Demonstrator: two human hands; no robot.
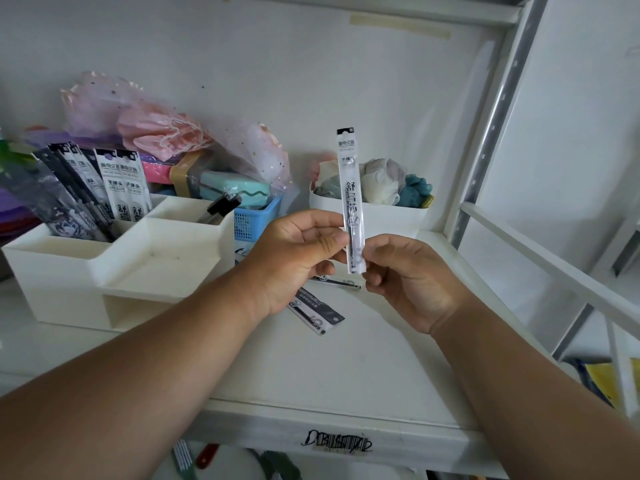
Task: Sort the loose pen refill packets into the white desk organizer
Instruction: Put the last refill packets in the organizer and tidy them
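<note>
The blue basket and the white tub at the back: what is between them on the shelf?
Head view: nothing stands between the blue basket and the white tub; only bare wall and shelf show, with the left hand low in front.

white wall (311, 81) behind white metal shelf (346, 368); soft daylight.

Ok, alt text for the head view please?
Both hands, left hand and right hand, pinch one refill packet upright above a white shelf. The white desk organizer at left already holds packets; more loose packets lie underneath.
</note>
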